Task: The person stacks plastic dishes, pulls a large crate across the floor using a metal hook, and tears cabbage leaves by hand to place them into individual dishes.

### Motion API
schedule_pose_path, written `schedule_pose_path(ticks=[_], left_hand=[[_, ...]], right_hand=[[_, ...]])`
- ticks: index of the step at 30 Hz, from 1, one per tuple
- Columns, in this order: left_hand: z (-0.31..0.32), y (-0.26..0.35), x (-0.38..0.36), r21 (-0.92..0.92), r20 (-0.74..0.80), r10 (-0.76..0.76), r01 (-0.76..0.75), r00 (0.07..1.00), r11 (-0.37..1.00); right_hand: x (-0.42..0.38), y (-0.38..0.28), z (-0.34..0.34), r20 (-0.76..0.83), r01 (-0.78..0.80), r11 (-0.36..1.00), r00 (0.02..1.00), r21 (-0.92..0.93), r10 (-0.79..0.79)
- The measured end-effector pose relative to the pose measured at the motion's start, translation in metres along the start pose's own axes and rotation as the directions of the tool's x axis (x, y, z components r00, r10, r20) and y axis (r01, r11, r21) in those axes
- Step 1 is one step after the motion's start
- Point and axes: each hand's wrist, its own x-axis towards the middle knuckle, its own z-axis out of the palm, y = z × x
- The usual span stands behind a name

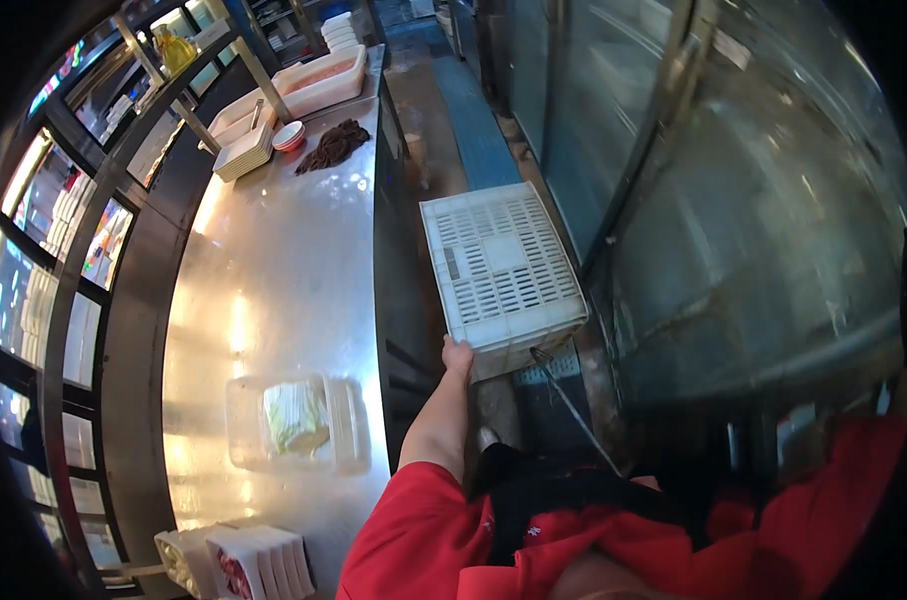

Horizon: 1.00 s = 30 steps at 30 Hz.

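My left hand point(458, 357) grips the near left corner of a white plastic crate point(499, 262) with a slotted top. The crate is beside the steel counter, above the floor mats. A thin metal rod point(579, 415) runs from the crate's near side down toward my body. By the rod's lower end shows a small patch of my right hand point(646, 483); its fingers cannot be made out.
The steel counter point(274, 280) on the left holds a clear container point(344, 425) with leafy greens, stacked trays point(259, 565), a dark cloth point(334, 146) and a tub of meat point(319, 82). Glass doors point(614, 110) line the right. A blue mat point(471, 125) lies beyond the crate.
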Motion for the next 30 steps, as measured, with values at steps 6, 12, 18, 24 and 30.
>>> schedule_pose_path(ticks=[6,12,18,24,30], left_hand=[[0.002,0.141,0.080,0.229,-0.078,-0.068,0.084,0.995,0.970],[0.005,0.218,0.199,0.221,0.062,-0.170,0.152,0.984,0.963],[0.036,0.274,0.308,0.232,0.052,-0.046,0.033,0.998,0.972],[0.083,0.315,0.422,0.198,-0.061,-0.050,0.062,0.997,0.978],[0.127,0.390,0.562,0.036,-0.074,-0.069,0.072,0.995,0.997]], right_hand=[[0.060,-0.167,-0.015,-0.103,-0.015,0.995,0.995,-0.102,0.004],[0.105,-0.290,-0.025,-0.157,-0.048,0.993,0.987,-0.106,0.031],[0.193,-0.396,-0.044,-0.160,-0.061,0.993,0.986,-0.098,0.044],[0.277,-0.508,-0.090,-0.123,-0.059,0.990,0.992,-0.128,0.043],[0.363,-0.657,-0.143,-0.072,-0.035,0.973,0.997,-0.226,0.019]])
